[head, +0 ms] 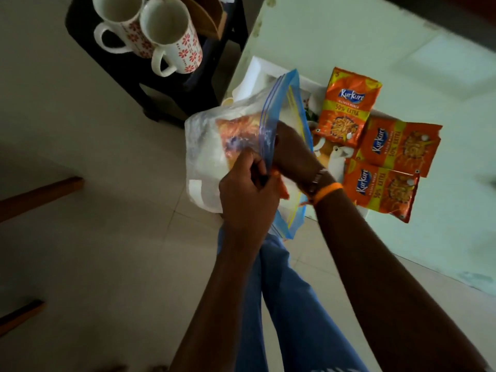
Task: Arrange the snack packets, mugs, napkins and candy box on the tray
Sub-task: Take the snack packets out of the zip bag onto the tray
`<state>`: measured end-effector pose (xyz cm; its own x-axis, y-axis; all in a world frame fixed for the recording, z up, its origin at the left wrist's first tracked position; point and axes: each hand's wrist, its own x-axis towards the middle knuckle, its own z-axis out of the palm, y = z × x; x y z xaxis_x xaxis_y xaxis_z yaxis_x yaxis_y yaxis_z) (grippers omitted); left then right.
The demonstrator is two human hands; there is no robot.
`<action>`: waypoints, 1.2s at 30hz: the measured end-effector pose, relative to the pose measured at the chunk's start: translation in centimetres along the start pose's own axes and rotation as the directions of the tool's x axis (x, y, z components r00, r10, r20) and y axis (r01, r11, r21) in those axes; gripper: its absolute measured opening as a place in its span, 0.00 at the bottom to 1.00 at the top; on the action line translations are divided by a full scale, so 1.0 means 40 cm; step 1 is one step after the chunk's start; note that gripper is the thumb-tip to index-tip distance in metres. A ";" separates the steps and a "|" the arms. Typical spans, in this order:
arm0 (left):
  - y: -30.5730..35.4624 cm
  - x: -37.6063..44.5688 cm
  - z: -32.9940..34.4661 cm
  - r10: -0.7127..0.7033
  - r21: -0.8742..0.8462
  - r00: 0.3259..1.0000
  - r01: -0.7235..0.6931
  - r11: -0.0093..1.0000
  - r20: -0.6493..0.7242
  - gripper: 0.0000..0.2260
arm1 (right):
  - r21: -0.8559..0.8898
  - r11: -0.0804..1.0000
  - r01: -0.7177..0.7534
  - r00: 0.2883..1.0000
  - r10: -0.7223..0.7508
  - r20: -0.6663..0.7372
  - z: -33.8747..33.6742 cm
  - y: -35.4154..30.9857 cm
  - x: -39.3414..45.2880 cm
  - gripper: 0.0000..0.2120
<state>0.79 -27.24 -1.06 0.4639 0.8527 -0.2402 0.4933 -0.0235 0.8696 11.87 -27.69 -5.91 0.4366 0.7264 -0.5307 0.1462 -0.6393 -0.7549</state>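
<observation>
I hold a clear zip bag [214,140] with a blue seal over the edge of the table. My left hand [247,191] grips its rim from outside. My right hand [292,154] is plunged into the bag's mouth, fingers hidden, beside an orange snack packet [236,130] seen through the plastic. Three orange Kurkure packets [346,108] [400,146] [381,191] lie on the white patterned tray [260,73]. Two white mugs with red flowers [120,25] [171,38] stand on a dark stool.
The dark stool [150,84] stands left of the pale green table [402,49]; a wooden holder [206,17] sits behind the mugs. Wooden furniture legs [40,194] show at the left over tiled floor. My jeans-clad legs are below.
</observation>
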 end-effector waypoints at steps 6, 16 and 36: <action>-0.003 0.027 0.048 -0.033 0.143 0.998 0.041 0.989 -0.055 0.11 | 0.740 0.673 -0.020 0.979 0.163 -0.122 -0.211 0.119 -0.113 0.20; -0.010 0.069 0.056 -0.040 0.223 0.994 0.061 0.973 -0.099 0.11 | 0.727 0.649 -0.224 0.901 0.422 -0.099 -0.177 0.304 -0.116 0.23; 0.036 0.024 0.151 -0.144 0.011 0.981 0.144 0.989 0.128 0.14 | 0.456 0.845 -0.281 0.959 0.230 0.164 0.057 0.318 -0.255 0.24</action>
<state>6.38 -29.62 -2.63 0.4781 0.7734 -0.4164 0.5628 0.0942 0.8212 7.24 -42.66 -10.98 0.3064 0.5912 -0.7460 -0.4035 -0.6292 -0.6643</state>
